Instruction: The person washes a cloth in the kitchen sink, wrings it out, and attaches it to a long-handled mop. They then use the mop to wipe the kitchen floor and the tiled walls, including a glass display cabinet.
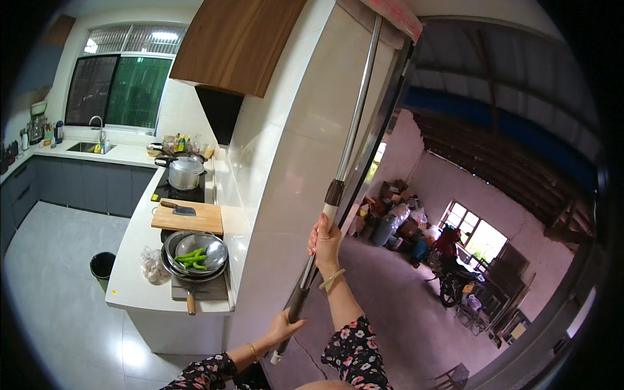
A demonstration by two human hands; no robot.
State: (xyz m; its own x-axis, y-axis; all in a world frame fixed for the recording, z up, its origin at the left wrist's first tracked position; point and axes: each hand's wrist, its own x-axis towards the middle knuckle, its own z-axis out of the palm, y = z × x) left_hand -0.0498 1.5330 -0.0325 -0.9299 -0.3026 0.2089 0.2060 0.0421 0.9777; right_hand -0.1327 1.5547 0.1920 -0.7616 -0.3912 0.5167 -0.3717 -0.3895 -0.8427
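A long metal mop pole (360, 109) with brown and white grip parts runs from low centre up to the top of the tiled wall edge. At its upper end a pinkish cloth mop head (397, 19) is against the wall above the doorway. My right hand (325, 241) is closed around the white part of the pole at mid-height. Lower down, my left hand (286, 325) holds the dark grip near the pole's bottom end. Both forearms have bracelets and floral black sleeves.
Left of the wall stands a counter (129, 273) with green peppers (192, 258) in a metal bowl, a cleaver (184, 210) on a cutting board (209, 222) and a pot (186, 171). A wooden cabinet (239, 44) hangs above. Beyond the doorway are a motorcycle (451, 285) and piled bags.
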